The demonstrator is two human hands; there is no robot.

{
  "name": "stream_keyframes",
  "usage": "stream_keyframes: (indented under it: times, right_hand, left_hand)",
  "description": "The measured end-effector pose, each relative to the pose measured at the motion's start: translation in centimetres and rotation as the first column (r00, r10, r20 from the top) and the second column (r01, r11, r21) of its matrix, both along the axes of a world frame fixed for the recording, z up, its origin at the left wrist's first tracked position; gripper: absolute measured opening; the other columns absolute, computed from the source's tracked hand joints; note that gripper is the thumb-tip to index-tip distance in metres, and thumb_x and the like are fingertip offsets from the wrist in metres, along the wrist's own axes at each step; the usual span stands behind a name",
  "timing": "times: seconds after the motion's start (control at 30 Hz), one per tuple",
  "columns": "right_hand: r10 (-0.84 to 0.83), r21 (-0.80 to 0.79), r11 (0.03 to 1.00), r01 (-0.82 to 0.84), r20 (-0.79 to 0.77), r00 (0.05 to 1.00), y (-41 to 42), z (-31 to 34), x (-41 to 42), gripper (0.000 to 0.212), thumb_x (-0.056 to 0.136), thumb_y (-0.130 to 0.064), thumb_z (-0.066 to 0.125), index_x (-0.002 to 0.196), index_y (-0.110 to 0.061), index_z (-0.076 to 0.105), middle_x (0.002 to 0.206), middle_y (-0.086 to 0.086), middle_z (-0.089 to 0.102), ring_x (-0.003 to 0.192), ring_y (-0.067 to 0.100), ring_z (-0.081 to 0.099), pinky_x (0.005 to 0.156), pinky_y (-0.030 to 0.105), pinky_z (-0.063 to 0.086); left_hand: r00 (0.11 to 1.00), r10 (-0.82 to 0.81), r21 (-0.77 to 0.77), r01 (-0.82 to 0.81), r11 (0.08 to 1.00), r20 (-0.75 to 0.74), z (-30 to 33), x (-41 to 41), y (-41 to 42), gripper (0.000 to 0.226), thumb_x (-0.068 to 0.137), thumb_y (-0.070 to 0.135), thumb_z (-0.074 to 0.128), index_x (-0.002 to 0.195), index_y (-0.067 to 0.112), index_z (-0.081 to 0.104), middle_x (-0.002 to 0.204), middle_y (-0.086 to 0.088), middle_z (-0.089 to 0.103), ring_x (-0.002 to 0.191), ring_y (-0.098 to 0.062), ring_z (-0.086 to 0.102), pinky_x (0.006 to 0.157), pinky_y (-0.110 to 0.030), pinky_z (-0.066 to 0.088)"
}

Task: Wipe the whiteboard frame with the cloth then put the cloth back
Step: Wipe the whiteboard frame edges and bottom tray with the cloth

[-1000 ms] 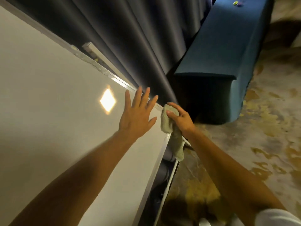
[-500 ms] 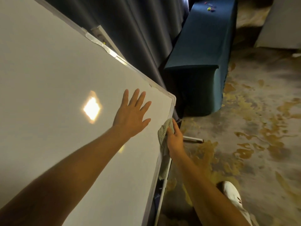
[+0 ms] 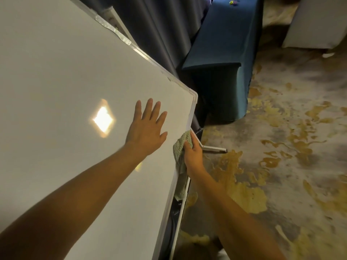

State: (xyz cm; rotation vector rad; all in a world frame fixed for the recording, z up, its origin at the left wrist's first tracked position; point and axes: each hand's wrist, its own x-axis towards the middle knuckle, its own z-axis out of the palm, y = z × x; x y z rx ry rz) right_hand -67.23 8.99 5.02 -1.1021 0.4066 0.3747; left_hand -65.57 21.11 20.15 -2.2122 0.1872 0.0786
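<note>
A large whiteboard (image 3: 62,91) fills the left of the view, with a thin pale frame (image 3: 191,111) running down its right edge from the rounded corner. My left hand (image 3: 146,128) lies flat on the board surface, fingers spread, holding nothing. My right hand (image 3: 193,156) grips a pale green cloth (image 3: 181,147) and presses it against the frame's right edge, a little below the corner. The cloth's loose end hangs down behind the board edge.
Dark grey curtains (image 3: 150,25) hang behind the board. A blue-draped table (image 3: 221,38) stands to the right of the corner. A white stand foot (image 3: 216,149) sticks out over the patterned gold-and-grey carpet (image 3: 281,147). A white cloth-covered object (image 3: 317,21) is at top right.
My right hand has slid the cloth from the board's top corner down along the right edge of the frame. My left hand stayed flat on the board.
</note>
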Motion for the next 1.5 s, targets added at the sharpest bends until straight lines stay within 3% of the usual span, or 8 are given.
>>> stream_keyframes:
  times: [0.07,0.13,0.27,0.47,0.8,0.97,1.2,1.5]
  right_hand:
    - [0.005,-0.013,1.0,-0.005,-0.02,1.0,0.2,-0.1,-1.7,0.044,0.105,-0.029,0.045,0.148,-0.037,0.042,0.092,-0.037,0.061,0.105,0.031,0.064,0.077,0.026,0.058]
    - [0.012,-0.011,1.0,-0.012,-0.02,1.0,0.3,-0.1,-3.3,0.044,0.105,-0.029,0.046,0.148,-0.037,0.042,0.111,-0.027,0.059,0.107,0.015,0.063,0.077,0.018,0.054]
    - [-0.004,0.02,1.0,0.004,-0.003,1.0,0.3,0.3,-6.1,0.042,0.105,-0.027,0.046,0.147,-0.031,0.046,0.135,-0.001,0.057,0.114,0.015,0.059,0.095,0.032,0.052]
    - [-0.048,0.019,0.999,0.048,0.016,0.999,-0.4,1.1,-9.6,0.039,0.106,-0.024,0.045,0.145,-0.027,0.048,0.122,-0.005,0.057,0.096,0.005,0.059,0.069,0.015,0.048]
    - [-0.054,0.097,0.994,0.051,0.029,0.998,2.2,-0.5,-16.7,0.041,0.105,-0.024,0.046,0.146,-0.026,0.046,0.139,0.004,0.056,0.112,0.015,0.056,0.068,0.011,0.047]
    - [-0.099,0.06,0.994,0.095,0.071,0.993,1.6,-0.6,-17.3,0.039,0.105,-0.018,0.046,0.144,-0.021,0.051,0.13,0.008,0.062,0.092,0.005,0.061,0.064,0.01,0.051]
    - [-0.101,0.035,0.994,0.099,0.063,0.993,2.9,-0.4,-23.3,0.04,0.105,-0.019,0.046,0.145,-0.026,0.049,0.136,0.009,0.059,0.12,0.024,0.059,0.097,0.036,0.053]
    - [-0.077,0.093,0.993,0.071,0.058,0.995,5.5,-1.3,-35.1,0.042,0.105,-0.017,0.045,0.146,-0.025,0.048,0.137,0.007,0.058,0.121,0.023,0.059,0.093,0.03,0.054]
  left_hand:
    - [1.0,0.011,-0.002,-0.011,1.0,-0.009,0.1,-1.9,-0.2,0.086,0.1,0.071,0.007,0.169,0.019,-0.003,0.176,-0.021,-0.008,0.162,-0.046,-0.005,0.13,-0.066,0.004]
    - [1.0,0.026,-0.01,-0.026,1.0,-0.004,0.3,-3.7,-0.1,0.087,0.101,0.071,0.009,0.169,0.018,-0.001,0.176,-0.021,-0.006,0.162,-0.047,-0.003,0.129,-0.067,0.007]
    - [1.0,0.019,-0.008,-0.02,1.0,-0.01,0.6,-9.2,0.6,0.086,0.1,0.07,0.004,0.169,0.019,-0.003,0.176,-0.02,-0.008,0.162,-0.046,-0.006,0.128,-0.069,0.005]
    - [0.999,0.008,-0.014,-0.007,1.0,0.05,0.1,-15.9,1.1,0.086,0.097,0.067,-0.005,0.168,0.02,-0.005,0.176,-0.019,-0.009,0.163,-0.044,-0.007,0.128,-0.068,0.0]
    - [0.993,0.059,-0.068,-0.052,0.996,0.105,-1.3,-20.2,1.2,0.083,0.102,0.068,0.005,0.169,0.018,-0.003,0.177,-0.018,-0.005,0.163,-0.042,-0.004,0.131,-0.062,0.004]
    - [0.99,0.035,-0.035,-0.031,0.999,0.136,-3.0,-24.5,0.3,0.076,0.107,0.058,0.007,0.168,0.014,-0.001,0.177,-0.019,-0.002,0.163,-0.043,-0.001,0.129,-0.066,0.009]
    - [0.993,0.001,-0.019,0.001,1.0,0.12,-3.4,-30.8,2.1,0.079,0.104,0.065,0.008,0.169,0.022,0.0,0.177,-0.017,-0.002,0.163,-0.045,-0.001,0.128,-0.069,0.007]
    - [0.994,-0.006,-0.033,0.009,0.999,0.111,-2.8,-38.3,5.3,0.076,0.102,0.062,-0.001,0.169,0.025,-0.005,0.177,-0.014,-0.007,0.163,-0.043,-0.005,0.128,-0.068,0.005]
